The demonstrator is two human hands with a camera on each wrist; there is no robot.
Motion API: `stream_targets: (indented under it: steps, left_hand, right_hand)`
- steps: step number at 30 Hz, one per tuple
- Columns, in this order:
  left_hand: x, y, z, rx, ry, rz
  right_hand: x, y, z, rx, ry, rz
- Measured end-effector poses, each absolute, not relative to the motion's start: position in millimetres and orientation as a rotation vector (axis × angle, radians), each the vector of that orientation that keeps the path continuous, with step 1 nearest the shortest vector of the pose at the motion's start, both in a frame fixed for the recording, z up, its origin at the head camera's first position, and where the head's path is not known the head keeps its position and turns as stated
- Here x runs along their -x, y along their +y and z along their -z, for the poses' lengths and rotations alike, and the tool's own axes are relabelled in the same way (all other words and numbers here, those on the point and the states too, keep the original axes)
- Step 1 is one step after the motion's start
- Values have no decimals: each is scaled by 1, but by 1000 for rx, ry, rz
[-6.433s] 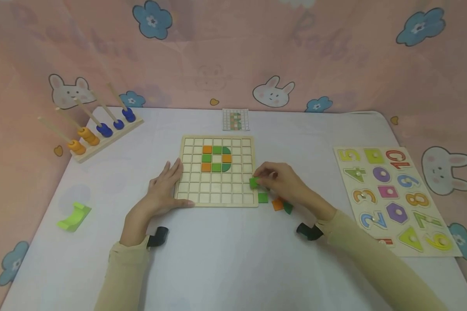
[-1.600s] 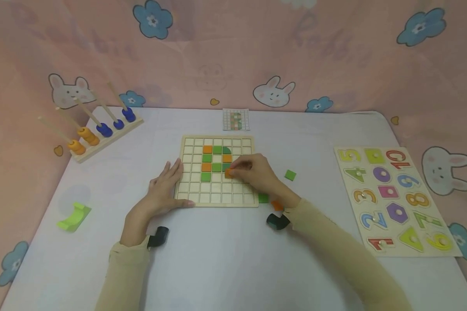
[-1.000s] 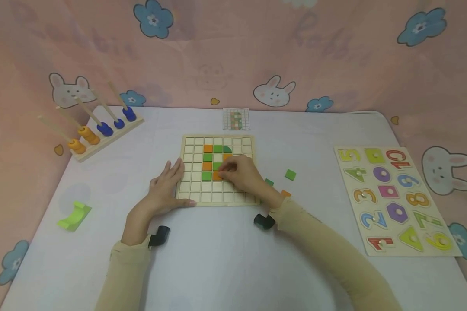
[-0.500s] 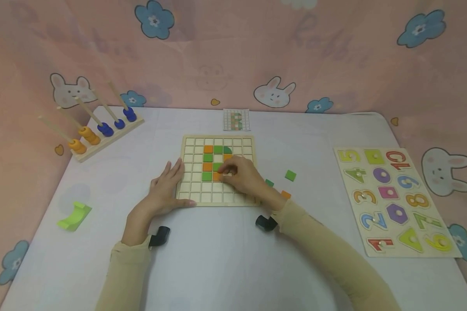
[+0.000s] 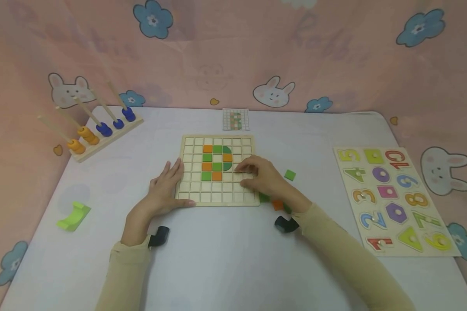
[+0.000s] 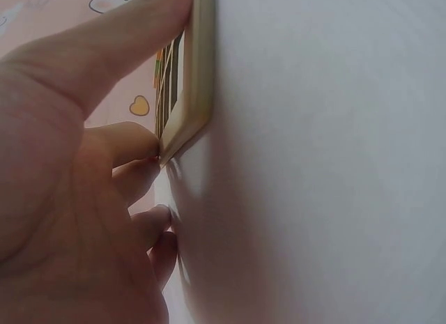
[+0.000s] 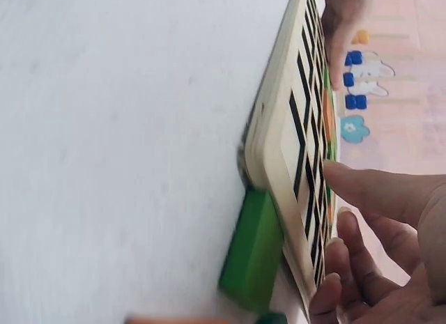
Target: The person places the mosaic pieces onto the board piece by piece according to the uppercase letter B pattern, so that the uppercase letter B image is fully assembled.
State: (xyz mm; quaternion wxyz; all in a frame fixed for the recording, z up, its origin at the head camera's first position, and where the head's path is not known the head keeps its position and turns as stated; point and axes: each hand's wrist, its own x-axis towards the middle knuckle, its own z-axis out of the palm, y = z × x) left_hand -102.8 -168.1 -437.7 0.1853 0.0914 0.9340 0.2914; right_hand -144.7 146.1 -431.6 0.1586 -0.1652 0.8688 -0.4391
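Observation:
A wooden grid board (image 5: 211,198) lies flat in the middle of the table. Orange and green square tiles and two rounded darker green tiles fill some of its cells, with an orange tile (image 5: 216,176) and a green tile (image 5: 206,176) in the lowest filled row. My left hand (image 5: 161,188) rests against the board's left side, fingers spread, thumb on the near edge. Above the board's right part is my right hand (image 5: 264,177), thumb and fingers apart with nothing between them. The right wrist view shows a green block-like tile (image 7: 252,251) by the board's corner.
Right of the board lie a loose green tile (image 5: 290,175), an orange tile (image 5: 277,205) and other green pieces, partly hidden. A small pattern card (image 5: 235,119) is behind it. A bead stacker (image 5: 109,140), a light green curved piece (image 5: 75,216) and a number puzzle (image 5: 397,201) stand around.
Since the first frame, a green and an orange tile have come into the board's lower row, and a green tile lies farther right. My right hand has let go of the orange tile and drawn rightward.

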Motion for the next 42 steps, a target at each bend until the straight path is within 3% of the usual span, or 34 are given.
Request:
stream_targets:
  steps: [18,42]
  left_hand:
    - [104,-169,439,-257,2625,-828]
    - [103,-169,439,-257,2622,-820]
  right_hand:
    - [135,207,428,454,2449,1109]
    - [132,213,428,499,2505,1039]
